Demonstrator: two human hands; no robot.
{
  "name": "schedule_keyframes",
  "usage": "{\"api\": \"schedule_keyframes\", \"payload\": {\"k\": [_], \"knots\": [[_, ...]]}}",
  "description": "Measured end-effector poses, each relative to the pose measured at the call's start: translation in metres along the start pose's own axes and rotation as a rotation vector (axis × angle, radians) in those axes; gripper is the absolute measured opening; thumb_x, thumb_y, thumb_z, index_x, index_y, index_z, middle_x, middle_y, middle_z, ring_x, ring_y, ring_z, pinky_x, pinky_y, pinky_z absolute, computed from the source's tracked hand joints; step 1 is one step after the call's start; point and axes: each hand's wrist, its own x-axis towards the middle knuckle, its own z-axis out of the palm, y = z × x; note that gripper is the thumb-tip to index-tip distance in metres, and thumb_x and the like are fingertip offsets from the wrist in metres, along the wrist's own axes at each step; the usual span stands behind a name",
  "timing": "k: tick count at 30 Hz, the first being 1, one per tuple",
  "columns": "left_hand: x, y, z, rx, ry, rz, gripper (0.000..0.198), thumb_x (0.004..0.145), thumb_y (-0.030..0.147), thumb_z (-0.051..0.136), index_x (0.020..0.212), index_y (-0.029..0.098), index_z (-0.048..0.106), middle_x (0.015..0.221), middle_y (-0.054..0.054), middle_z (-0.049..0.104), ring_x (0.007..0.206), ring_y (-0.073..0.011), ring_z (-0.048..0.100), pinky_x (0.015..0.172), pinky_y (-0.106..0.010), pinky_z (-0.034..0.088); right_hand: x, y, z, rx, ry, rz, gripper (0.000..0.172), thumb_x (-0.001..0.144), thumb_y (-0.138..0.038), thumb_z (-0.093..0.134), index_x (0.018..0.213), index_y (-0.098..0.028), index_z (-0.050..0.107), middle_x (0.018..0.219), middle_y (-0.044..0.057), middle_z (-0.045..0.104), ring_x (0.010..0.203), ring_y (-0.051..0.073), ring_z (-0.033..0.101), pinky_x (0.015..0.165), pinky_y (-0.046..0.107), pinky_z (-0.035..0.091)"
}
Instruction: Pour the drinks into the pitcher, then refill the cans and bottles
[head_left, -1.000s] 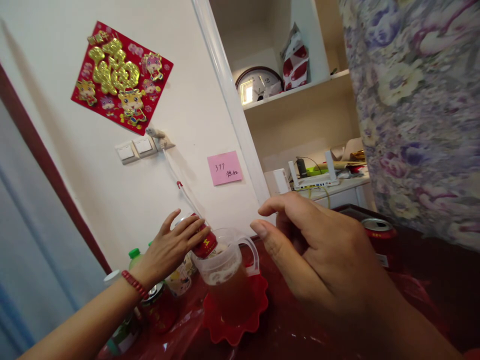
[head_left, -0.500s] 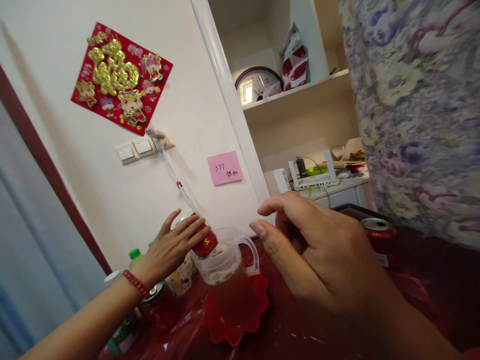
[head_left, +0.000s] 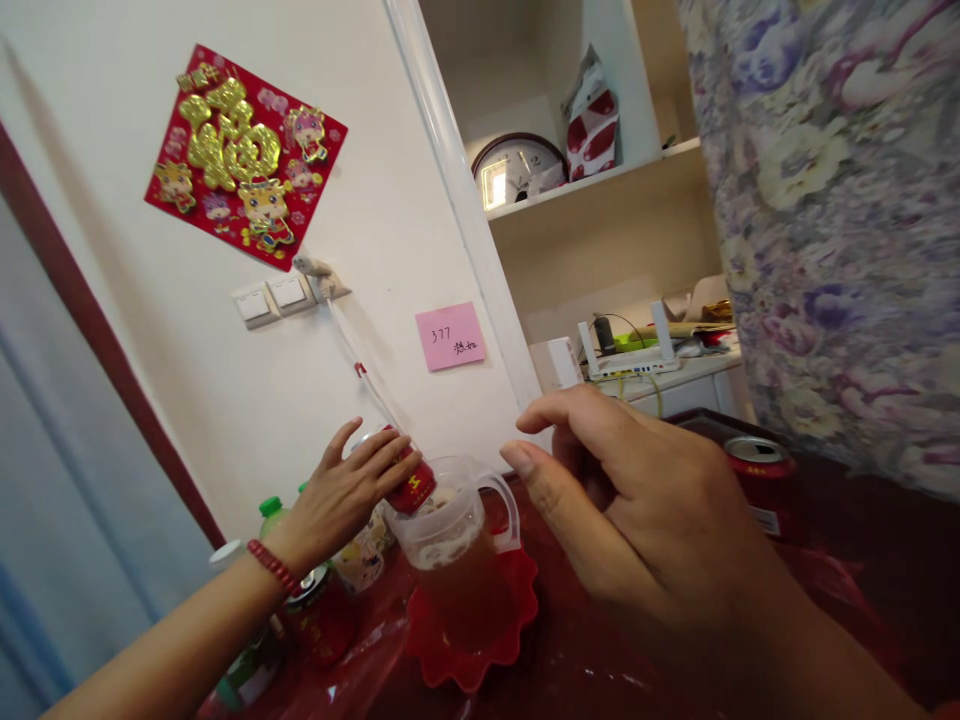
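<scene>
My left hand [head_left: 356, 495], with a red beaded bracelet at its wrist, is closed around a red drink can [head_left: 414, 488]. The can tips mouth-down over the rim of a clear plastic pitcher [head_left: 450, 540]. Brown liquid with pale foam on top fills much of the pitcher, which stands upright on a red scalloped tray [head_left: 469, 670]. My right hand [head_left: 637, 500] hovers in the foreground, right of the pitcher handle. Its fingers are loosely curled, thumb and index finger apart, with nothing between them.
Another red can [head_left: 322, 615], green-capped bottles [head_left: 271, 508] and patterned cups [head_left: 361, 562] crowd the left side. An opened red can [head_left: 759, 465] is at the right, beside a floral curtain [head_left: 810, 220]. A router [head_left: 630, 362] sits on the shelf behind.
</scene>
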Motion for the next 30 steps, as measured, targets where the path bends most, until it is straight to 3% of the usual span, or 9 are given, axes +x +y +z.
{"api": "schedule_keyframes", "payload": {"k": [13,17,23,26,30], "knots": [[0.003,0.003,-0.001,-0.017,0.012,-0.090,0.056,0.085,-0.001,0.052,0.132,0.027,0.066,0.133,-0.009,0.073,0.129,-0.0296,0.062,0.126,-0.057,0.017,0.000,0.001,0.000,0.006,0.002,-0.001,0.012,0.102,-0.027,0.054,0.100,-0.019,0.064,0.084,-0.001,0.063,0.058,0.011,0.047,0.054,0.025,0.032],[0.004,0.005,-0.003,-0.044,-0.010,-0.178,0.051,0.087,0.002,0.053,0.131,0.025,0.065,0.130,-0.010,0.074,0.123,-0.0320,0.064,0.121,-0.060,0.025,0.000,0.001,0.001,-0.001,0.002,0.002,0.013,0.103,-0.027,0.054,0.100,-0.019,0.064,0.084,-0.002,0.063,0.058,0.010,0.047,0.055,0.026,0.033],[0.000,0.002,-0.006,-0.150,-0.089,-0.361,0.049,0.086,0.020,0.067,0.134,0.020,0.060,0.127,-0.014,0.072,0.117,-0.0364,0.066,0.111,-0.063,0.036,-0.001,0.000,0.000,-0.025,-0.004,-0.004,0.012,0.103,-0.028,0.055,0.101,-0.020,0.064,0.081,-0.003,0.062,0.061,0.012,0.053,0.054,0.027,0.035],[-0.009,-0.001,-0.006,-0.284,-0.087,-0.496,0.051,0.083,0.029,0.074,0.131,0.019,0.061,0.122,-0.014,0.074,0.112,-0.0356,0.068,0.102,-0.057,0.046,-0.002,0.001,-0.003,-0.042,-0.026,-0.022,0.013,0.104,-0.031,0.056,0.103,-0.021,0.064,0.078,-0.003,0.063,0.063,0.012,0.059,0.055,0.027,0.038],[-0.031,-0.002,-0.011,-0.693,0.030,-0.730,0.055,0.084,0.037,0.076,0.133,0.020,0.059,0.123,-0.011,0.075,0.109,-0.0297,0.071,0.095,-0.047,0.055,-0.005,0.004,-0.006,-0.054,-0.089,-0.043,0.015,0.105,-0.036,0.055,0.106,-0.025,0.065,0.079,-0.004,0.067,0.058,0.012,0.062,0.052,0.025,0.041]]}}
